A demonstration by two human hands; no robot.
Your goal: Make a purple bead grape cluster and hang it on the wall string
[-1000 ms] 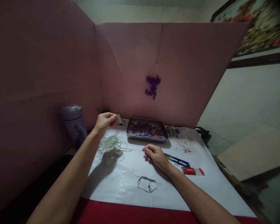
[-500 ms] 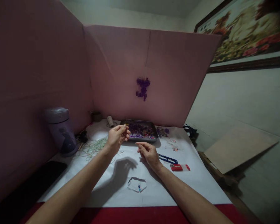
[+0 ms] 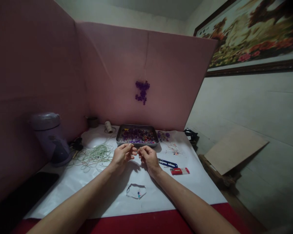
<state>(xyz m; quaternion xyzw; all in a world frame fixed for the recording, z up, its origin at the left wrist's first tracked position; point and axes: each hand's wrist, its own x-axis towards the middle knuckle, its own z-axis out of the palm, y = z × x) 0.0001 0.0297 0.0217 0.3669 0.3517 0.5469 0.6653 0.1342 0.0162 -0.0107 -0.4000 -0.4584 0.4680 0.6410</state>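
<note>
My left hand [image 3: 123, 154] is closed in a pinch just in front of the bead tray. What sits between its fingertips is too small to make out. Close beside it, my right hand [image 3: 148, 157] is also pinched, its fingertips nearly meeting the left ones; any thread or bead there does not show. Behind both hands stands a dark metal tray [image 3: 117, 140] filled with purple, clear and red beads [image 3: 139, 135]. On the white sheet below them lies a thin bracelet-like loop [image 3: 136, 191] with a few blue and teal beads.
Tangled pale green cord [image 3: 97, 154] and a purple flask [image 3: 51, 138] are at left, a thread spool [image 3: 108, 126] behind. To the right lie a blue thread snipper [image 3: 168, 163], a red lighter [image 3: 180, 171] and small loose beads [image 3: 173, 149]. A purple beaded figure [image 3: 142, 92] hangs on the pink partition.
My left hand has come down from over the tray's edge, and my right hand has risen slightly toward it. The hands are now almost together. The camera view has shifted slightly.
</note>
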